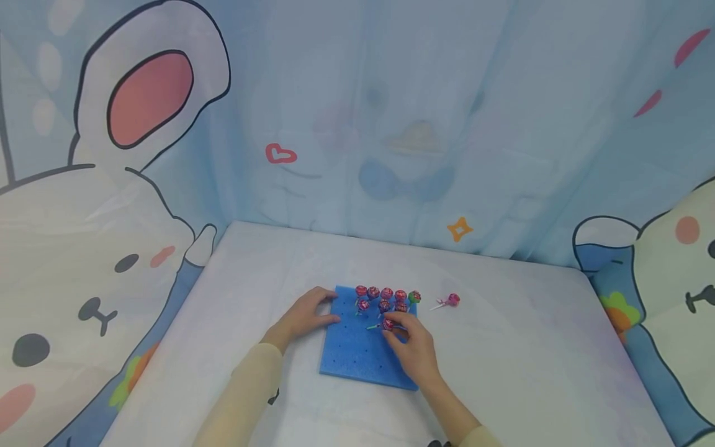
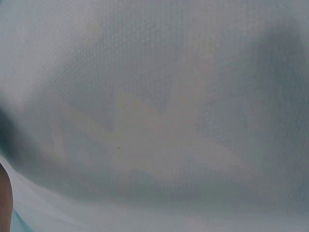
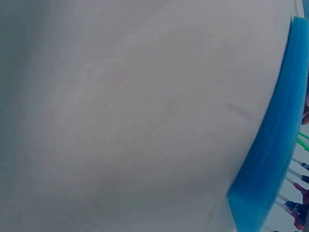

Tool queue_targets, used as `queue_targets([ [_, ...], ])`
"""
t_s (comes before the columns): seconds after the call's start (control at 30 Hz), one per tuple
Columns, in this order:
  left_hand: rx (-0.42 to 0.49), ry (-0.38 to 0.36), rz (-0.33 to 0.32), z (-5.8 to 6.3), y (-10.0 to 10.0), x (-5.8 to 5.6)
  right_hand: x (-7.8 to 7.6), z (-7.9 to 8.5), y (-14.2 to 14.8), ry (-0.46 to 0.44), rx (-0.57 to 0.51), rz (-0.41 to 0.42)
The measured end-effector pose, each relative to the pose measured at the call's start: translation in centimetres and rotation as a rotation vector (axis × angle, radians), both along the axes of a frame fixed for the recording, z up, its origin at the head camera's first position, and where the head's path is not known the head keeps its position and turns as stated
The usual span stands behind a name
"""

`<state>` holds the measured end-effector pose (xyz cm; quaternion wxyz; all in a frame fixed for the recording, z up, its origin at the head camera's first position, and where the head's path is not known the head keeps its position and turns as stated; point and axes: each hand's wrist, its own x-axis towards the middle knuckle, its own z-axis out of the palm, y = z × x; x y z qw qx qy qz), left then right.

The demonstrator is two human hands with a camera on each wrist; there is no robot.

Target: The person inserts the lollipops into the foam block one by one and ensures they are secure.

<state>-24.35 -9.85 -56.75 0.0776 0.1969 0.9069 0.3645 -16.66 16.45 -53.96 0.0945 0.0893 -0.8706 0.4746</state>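
In the head view my right hand (image 1: 416, 351) pinches a lollipop (image 1: 388, 324) with a red and white wrapper between thumb and fingertips. Its stick points left, lying nearly level over the blue foam board (image 1: 357, 357). My left hand (image 1: 304, 316) rests at the board's left edge, thumb and fingers spread apart and touching it. Toward the back of the board, several wrapped lollipops stand upright in a row, one a green-wrapped lollipop (image 1: 414, 297). Three more stand in front of them, including a dark-wrapped lollipop (image 1: 383, 305). The right wrist view catches the board's blue side (image 3: 270, 145).
One loose pink lollipop (image 1: 454, 300) lies on the white-covered table (image 1: 514, 347), right of the board. Small holes dot the board's front part. A printed blue curtain (image 1: 335, 112) hangs behind the table. The left wrist view shows mostly white cloth (image 2: 154, 121).
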Motion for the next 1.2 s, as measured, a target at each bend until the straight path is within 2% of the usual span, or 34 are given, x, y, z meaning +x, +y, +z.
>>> queue_targets([
  [0.3, 0.003, -0.001, 0.005, 0.1, 0.0, 0.0, -0.2, -0.3, -0.2, 0.058, 0.022, 0.023],
  [0.53, -0.008, 0.004, 0.001, 0.0, 0.0, 0.0, -0.6, -0.3, -0.7, 0.047, 0.001, 0.053],
  [0.9, -0.014, 0.013, -0.01, -0.1, 0.0, -0.1, -0.7, -0.2, -1.8, -0.069, -0.058, 0.042],
  [1.2, -0.007, 0.022, -0.012, -0.2, -0.1, -0.2, -0.8, -0.8, -2.3, -0.105, -0.057, -0.002],
])
